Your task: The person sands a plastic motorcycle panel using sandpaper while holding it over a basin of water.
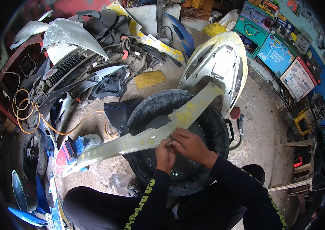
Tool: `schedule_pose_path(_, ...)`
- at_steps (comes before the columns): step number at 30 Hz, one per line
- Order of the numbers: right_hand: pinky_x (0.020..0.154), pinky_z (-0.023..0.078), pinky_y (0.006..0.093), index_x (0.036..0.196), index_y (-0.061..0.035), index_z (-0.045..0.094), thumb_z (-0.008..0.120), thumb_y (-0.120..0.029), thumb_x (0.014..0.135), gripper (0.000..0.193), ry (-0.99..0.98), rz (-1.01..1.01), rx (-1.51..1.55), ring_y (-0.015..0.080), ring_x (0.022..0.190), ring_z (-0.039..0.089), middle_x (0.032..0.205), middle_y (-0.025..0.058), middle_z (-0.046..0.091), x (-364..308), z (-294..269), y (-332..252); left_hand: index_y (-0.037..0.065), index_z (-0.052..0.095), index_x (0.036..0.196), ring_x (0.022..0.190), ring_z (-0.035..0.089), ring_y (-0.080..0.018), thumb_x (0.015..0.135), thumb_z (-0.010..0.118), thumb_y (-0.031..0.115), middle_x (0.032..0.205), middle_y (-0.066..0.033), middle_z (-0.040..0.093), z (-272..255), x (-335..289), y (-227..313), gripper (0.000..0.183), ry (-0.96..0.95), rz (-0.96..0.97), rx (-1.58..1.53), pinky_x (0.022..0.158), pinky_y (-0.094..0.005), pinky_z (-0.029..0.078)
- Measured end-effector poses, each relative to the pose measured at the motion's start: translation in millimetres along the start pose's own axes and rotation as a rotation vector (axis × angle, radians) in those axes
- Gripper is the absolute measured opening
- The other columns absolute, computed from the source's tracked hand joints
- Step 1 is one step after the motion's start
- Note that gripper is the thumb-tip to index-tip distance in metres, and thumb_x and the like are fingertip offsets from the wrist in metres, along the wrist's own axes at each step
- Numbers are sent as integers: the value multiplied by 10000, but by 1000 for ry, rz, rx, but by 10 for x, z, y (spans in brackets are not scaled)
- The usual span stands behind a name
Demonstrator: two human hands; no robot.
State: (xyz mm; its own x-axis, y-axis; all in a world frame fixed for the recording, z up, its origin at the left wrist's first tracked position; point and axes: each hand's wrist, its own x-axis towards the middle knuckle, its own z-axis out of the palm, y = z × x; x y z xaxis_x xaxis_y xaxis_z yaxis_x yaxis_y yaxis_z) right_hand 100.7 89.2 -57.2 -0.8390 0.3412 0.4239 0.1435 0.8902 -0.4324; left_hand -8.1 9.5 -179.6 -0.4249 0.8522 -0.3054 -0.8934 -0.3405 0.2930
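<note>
A long, curved motorcycle body panel [147,138], pale grey-green with yellow patches, lies across the round black tub [147,105]. Dark water [185,168] shows inside the tub, below the panel. At the panel's lower edge, near its middle, my two hands meet. My left hand [164,156] is closed, its thumb and fingers pinched together. Against it, my right hand [190,145] curls its bent fingers over the left fingertips. Whatever small thing sits between the fingers is too hidden to name.
A white-and-yellow fairing [224,63] stands beyond the tub, touching or close to the panel's far end. Stripped motorcycle parts [70,69] crowd the left, with an orange hose [61,132] on the floor. A yellow sheet [150,79] lies behind the tub. Wooden frame [298,165] at right.
</note>
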Motion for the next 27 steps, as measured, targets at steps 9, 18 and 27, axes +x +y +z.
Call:
schedule_pose_path(9, 1122, 397, 485, 1140, 38, 652, 539, -155, 971, 282, 9, -69, -87, 390, 1268, 559, 1263, 236, 632, -238, 395, 187, -72, 541, 1126, 1086, 652, -342, 865, 542, -31, 1107, -167, 622, 60, -99, -9, 265, 184, 55, 20, 920, -445, 581)
schedule_pose_path(18, 1101, 395, 491, 1038, 36, 649, 522, -128, 959, 221, 52, -16, -226, 388, 1251, 550, 1235, 230, 623, -73, 181, 197, -63, 538, 1184, 1081, 640, -306, 879, 563, -13, 1141, -145, 618, 299, -139, 44, 309, 140, 60, 72, 953, -459, 565)
schedule_pose_path(27, 1083, 397, 482, 1122, 76, 643, 492, -131, 993, 287, 76, 144, -244, 435, 1252, 524, 1271, 253, 608, 136, -168, 376, -35, 533, 1219, 1143, 617, -290, 874, 552, -12, 1186, -127, 608, 870, -327, 57, 347, 72, 116, 204, 988, -469, 532)
